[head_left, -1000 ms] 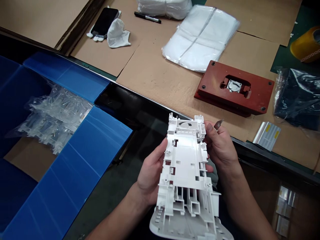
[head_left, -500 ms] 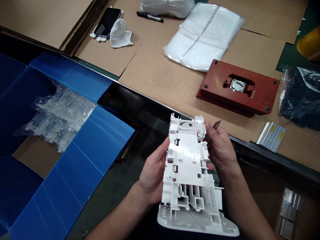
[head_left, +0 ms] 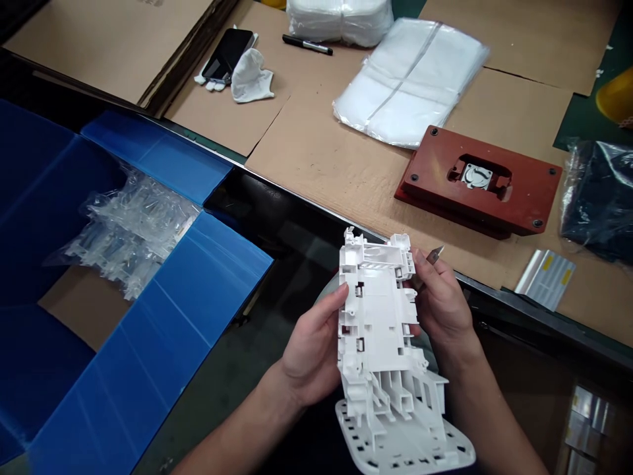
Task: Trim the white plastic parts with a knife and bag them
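Observation:
A long white plastic housing (head_left: 380,316) with clips, ribs and a wide slotted end plate is held up in front of me. My left hand (head_left: 314,346) grips its left side, thumb on the edge and the other fingers hidden behind. At the upper right side of the housing is my right hand (head_left: 442,300), closed around a craft knife (head_left: 435,255) whose pointed blade sticks out past the thumb and forefinger. The right thumb rests at the housing's edge; whether the fingers behind support it I cannot tell.
A red-brown fixture block (head_left: 487,181) stands on the cardboard-covered bench (head_left: 316,152), near a stack of plastic bags (head_left: 410,82). Left is an open blue box (head_left: 163,336) with bagged parts (head_left: 133,231). A phone (head_left: 228,54) lies on white gloves (head_left: 251,76); a marker (head_left: 307,45) is nearby.
The housing has tilted, so more of its slotted end plate shows. My left thumb has come further over its edge. The whole view has shifted slightly.

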`<state>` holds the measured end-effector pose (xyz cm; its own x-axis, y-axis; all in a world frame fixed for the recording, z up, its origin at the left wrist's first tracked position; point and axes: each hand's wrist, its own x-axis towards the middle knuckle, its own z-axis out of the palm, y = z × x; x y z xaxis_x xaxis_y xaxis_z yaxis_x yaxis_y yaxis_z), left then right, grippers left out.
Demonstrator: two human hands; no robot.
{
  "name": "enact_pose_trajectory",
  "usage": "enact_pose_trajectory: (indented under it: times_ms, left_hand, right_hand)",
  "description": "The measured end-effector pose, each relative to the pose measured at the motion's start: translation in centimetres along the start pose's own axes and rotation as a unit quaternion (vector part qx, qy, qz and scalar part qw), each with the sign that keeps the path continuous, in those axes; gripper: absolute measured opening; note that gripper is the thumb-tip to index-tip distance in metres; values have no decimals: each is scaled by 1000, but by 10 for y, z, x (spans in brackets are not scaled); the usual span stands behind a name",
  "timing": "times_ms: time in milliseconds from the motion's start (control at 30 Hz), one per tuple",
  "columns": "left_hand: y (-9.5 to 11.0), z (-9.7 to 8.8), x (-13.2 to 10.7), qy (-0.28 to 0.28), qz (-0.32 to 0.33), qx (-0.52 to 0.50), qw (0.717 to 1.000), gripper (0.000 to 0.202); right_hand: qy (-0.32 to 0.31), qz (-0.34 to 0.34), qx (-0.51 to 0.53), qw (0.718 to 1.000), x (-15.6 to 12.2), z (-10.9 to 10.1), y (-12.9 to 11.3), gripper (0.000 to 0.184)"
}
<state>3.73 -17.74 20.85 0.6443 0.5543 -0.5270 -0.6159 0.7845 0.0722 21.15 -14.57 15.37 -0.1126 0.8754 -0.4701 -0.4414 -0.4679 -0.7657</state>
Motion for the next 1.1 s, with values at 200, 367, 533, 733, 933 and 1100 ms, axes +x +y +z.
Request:
enact_pose_trajectory:
  times_ms: [200, 367, 533, 733, 933, 1100]
  left_hand:
    - [-2, -1, -2, -18, 31, 7, 999, 49]
    - [1, 4, -2, -26, 26, 6, 999, 51]
    - [1, 0, -4, -18, 23, 19, 999, 52]
    - [4, -13, -3, 32, 114, 205, 972, 86]
    - [4, -15, -2, 84, 171, 462, 866, 87]
    - [-3, -13, -3, 78, 180, 490, 849, 82]
  right_hand:
    - [-3, 11, 2, 1000, -3, 0, -3, 29]
    - [0, 5, -2, 1000, -3, 0, -4, 29]
    - [12, -10, 1, 1000, -3, 0, -1, 25]
    - [28, -77, -93, 992, 2, -8, -4, 34]
    - [-86, -111, -136, 981, -5, -10, -18, 31]
    - [-108, -114, -106, 982, -12, -5, -19, 24]
